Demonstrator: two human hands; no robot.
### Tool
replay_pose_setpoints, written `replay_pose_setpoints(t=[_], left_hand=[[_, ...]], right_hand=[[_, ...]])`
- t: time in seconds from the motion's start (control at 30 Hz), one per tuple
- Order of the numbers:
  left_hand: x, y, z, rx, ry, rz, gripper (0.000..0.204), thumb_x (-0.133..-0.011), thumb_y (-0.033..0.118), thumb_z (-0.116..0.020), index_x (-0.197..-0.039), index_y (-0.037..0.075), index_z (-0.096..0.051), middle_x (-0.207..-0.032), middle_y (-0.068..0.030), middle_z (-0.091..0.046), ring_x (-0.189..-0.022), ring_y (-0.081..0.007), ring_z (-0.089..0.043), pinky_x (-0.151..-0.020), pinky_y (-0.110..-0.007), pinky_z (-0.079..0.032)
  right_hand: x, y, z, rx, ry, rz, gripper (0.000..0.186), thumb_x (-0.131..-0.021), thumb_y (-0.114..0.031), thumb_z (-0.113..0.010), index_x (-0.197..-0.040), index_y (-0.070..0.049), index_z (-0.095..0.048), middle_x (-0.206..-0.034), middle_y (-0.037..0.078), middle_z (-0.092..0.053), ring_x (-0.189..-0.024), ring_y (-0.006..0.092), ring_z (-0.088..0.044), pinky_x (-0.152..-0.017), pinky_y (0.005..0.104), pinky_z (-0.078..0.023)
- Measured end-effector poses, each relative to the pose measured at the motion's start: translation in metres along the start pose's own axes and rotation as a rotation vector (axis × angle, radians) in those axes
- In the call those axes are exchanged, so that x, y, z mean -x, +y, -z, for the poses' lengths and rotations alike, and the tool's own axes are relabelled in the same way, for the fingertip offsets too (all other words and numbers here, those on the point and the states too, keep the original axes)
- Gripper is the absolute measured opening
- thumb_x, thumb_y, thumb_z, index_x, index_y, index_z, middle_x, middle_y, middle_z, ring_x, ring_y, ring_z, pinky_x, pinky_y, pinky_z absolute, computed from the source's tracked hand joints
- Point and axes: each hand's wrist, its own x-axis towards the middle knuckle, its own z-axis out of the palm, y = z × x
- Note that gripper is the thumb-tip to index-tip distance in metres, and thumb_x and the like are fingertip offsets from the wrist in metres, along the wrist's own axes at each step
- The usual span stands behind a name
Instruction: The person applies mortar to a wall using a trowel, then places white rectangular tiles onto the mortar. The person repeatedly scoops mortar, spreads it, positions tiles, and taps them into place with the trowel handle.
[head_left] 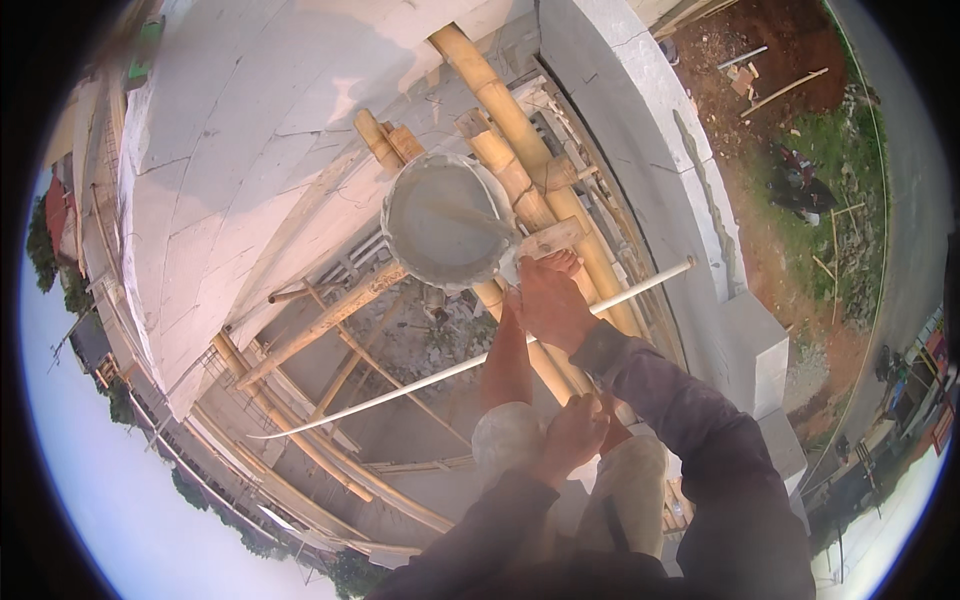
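Perching high on bamboo scaffolding (520,140) against a pale plastered wall (250,130), a person in dark long sleeves works barefoot above a building site. The right hand (548,300) reaches forward and closes around a long white pipe (440,372), which runs at a slant from the lower left up toward the grey block wall (650,110) on the right. The left hand (572,432) rests lower down, fingers curled on the person's knee (508,436); whether it grips anything there cannot be told. The two hands are apart, one ahead of the other.

Just beyond the right hand sits a round bucket (448,220) filled with wet grey mortar, lodged between the bamboo poles and the wall, with a small wooden block (548,238) touching its rim on the right. A bare leg (508,360) stretches down past the pipe toward the bucket.

Far below, rubble lies on a concrete floor (420,330) seen through the poles. To the right, red earth (770,60) and patches of grass (850,150) are strewn with loose timber offcuts, and a paved road (915,200) curves along the edge of the site. Pale sky fills the lower left.
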Motion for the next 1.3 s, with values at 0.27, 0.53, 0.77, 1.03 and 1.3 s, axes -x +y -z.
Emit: replay_pose_setpoints(t=[0.27, 0.53, 0.77, 1.03, 1.3], left_hand=[[-0.018, -0.058, -0.075, 1.245, 0.081, -0.127, 0.041, -0.105, 0.026, -0.052, -0.137, 0.000, -0.053, -0.128, -0.0132, -0.063, -0.119, -0.0277, -0.062, -0.100, -0.039, -0.049], [-0.013, -0.028, -0.036, 0.100, -0.067, -0.078, 0.042, -0.098, 0.032, -0.056, -0.131, 0.006, -0.057, -0.124, -0.0225, -0.062, -0.121, -0.0381, -0.059, -0.101, -0.045, -0.047], [-0.007, -0.006, -0.009, -0.020, -0.018, 0.021, 0.033, -0.091, 0.027, -0.060, -0.115, 0.004, -0.061, -0.105, -0.0204, -0.065, -0.098, -0.0399, -0.065, -0.084, -0.050, -0.050], [-0.002, -0.028, -0.015, -0.132, 0.055, -0.137, 0.029, -0.087, 0.027, -0.069, -0.103, 0.003, -0.064, -0.087, -0.0178, -0.068, -0.083, -0.0353, -0.066, -0.076, -0.046, -0.051], [-0.002, -0.021, -0.006, -0.200, -0.063, -0.036, 0.027, -0.089, 0.024, -0.070, -0.105, 0.004, -0.062, -0.096, -0.0179, -0.065, -0.091, -0.0379, -0.065, -0.079, -0.048, -0.050]], right_hand=[[-0.110, -0.032, -0.108, 0.091, -0.012, -0.242, 0.021, -0.088, -0.010, -0.059, -0.100, 0.005, -0.065, -0.103, 0.023, -0.070, -0.097, 0.0381, -0.072, -0.081, 0.0462, -0.059], [-0.071, -0.008, -0.096, -0.096, -0.069, -0.157, 0.029, -0.088, -0.018, -0.062, -0.102, 0.006, -0.061, -0.094, 0.025, -0.070, -0.090, 0.0423, -0.070, -0.079, 0.0491, -0.056], [-0.018, 0.048, -0.055, -0.588, -0.154, -0.203, 0.052, -0.081, -0.039, -0.067, -0.111, 0.004, -0.064, -0.095, 0.019, -0.069, -0.092, 0.0299, -0.067, -0.080, 0.0409, -0.052], [0.127, 0.155, 0.024, -0.869, -0.079, -0.498, 0.046, -0.083, -0.030, -0.069, -0.118, -0.001, -0.064, -0.078, 0.005, -0.064, -0.063, 0.0147, -0.060, -0.062, 0.0324, -0.050], [0.219, 0.288, 0.046, -0.441, 0.607, -0.759, 0.035, -0.082, -0.025, -0.068, -0.103, 0.003, -0.066, -0.073, 0.014, -0.066, -0.065, 0.0278, -0.063, -0.063, 0.0422, -0.050]])
